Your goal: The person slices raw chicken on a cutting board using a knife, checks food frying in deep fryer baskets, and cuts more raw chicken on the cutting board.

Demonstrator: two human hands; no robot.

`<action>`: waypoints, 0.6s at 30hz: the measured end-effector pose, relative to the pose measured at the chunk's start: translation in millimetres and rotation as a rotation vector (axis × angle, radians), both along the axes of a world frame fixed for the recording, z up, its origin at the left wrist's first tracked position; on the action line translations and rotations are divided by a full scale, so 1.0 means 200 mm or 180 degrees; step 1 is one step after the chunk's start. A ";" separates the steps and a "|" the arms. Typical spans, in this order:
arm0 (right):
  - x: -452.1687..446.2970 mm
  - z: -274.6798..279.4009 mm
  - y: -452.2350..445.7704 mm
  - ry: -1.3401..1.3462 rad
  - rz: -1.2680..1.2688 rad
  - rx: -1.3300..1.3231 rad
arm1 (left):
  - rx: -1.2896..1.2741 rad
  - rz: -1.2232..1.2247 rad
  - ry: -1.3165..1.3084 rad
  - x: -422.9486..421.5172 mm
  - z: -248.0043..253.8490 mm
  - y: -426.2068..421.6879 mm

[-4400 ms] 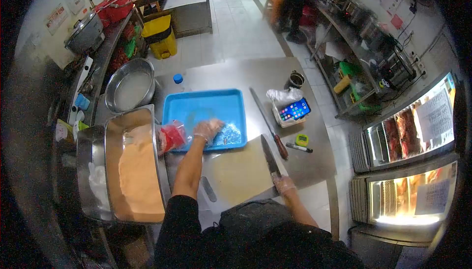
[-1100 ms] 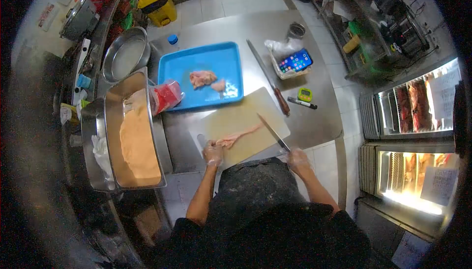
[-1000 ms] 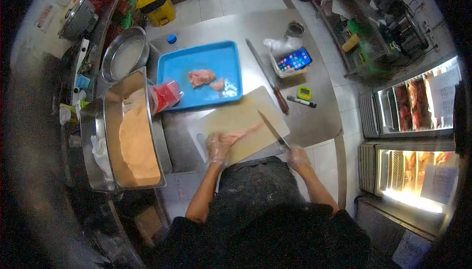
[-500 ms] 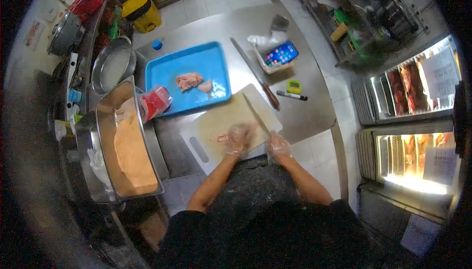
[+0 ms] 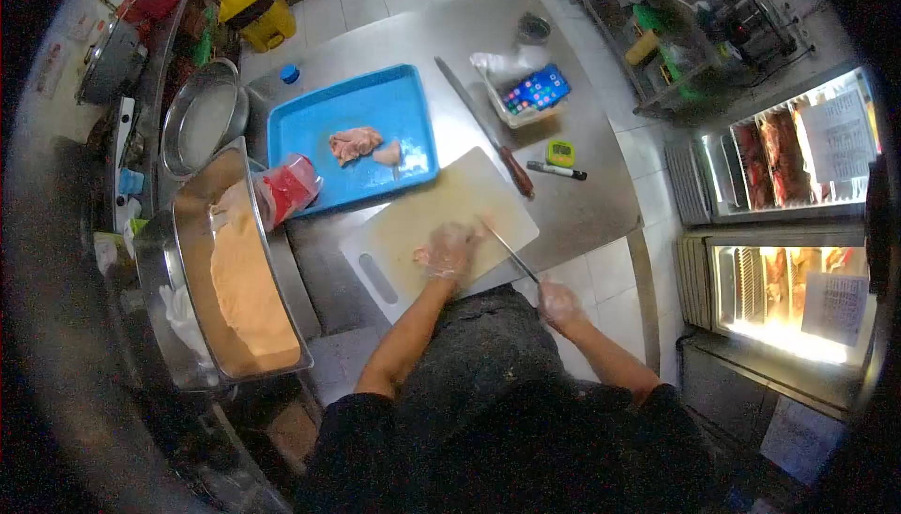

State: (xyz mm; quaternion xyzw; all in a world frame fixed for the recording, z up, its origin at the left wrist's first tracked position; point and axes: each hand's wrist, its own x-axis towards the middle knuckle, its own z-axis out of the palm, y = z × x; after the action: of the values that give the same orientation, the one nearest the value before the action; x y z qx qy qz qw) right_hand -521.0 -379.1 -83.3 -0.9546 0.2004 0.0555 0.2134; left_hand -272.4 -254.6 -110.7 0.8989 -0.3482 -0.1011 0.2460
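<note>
On the white cutting board point(image 5: 380, 279), my gloved left hand point(image 5: 449, 251) rests over a strip of raw meat point(image 5: 421, 256), covering much of it. Whether its fingers grip the meat is blurred. My gloved right hand point(image 5: 559, 306) is closed around the handle of a knife point(image 5: 511, 252), whose blade slants up and left over the board, its tip near the meat's right end. Behind the board, a blue tray point(image 5: 352, 89) holds a larger piece of raw meat point(image 5: 355, 143) and a smaller pale piece point(image 5: 388, 153).
A red plastic bag point(image 5: 288, 190) overlaps the tray's left edge. Left stand a steel pan of orange powder point(image 5: 246, 279) and a round bowl point(image 5: 202, 120). Right of the tray lie a second long knife point(image 5: 479, 120), a phone point(image 5: 538, 90) on a basket, a green timer point(image 5: 560, 153) and a marker point(image 5: 557, 170).
Since about a second ago, my left hand has moved right along the meat. Over the last half second, my right hand has shifted right and down with the knife. The camera view has also shifted.
</note>
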 end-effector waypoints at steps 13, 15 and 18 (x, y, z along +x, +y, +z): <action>0.22 -0.14 0.08 -0.0170 -0.0093 0.0606 | -0.0093 -0.0310 -0.0674 0.06 -0.01 0.13; 0.09 0.09 0.08 -0.0238 0.0006 0.0019 | 0.0030 -0.0428 -0.0308 0.10 0.07 0.11; -0.07 0.11 0.05 0.0281 -0.0010 -0.0127 | 0.0239 -0.0196 -0.0252 0.09 0.03 0.12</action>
State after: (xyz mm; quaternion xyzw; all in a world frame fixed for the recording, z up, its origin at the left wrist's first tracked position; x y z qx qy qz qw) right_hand -534.0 -368.3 -60.6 -0.9549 0.2123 0.0932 0.1854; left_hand -255.1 -230.3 -104.9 0.8996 -0.3812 -0.0860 0.1949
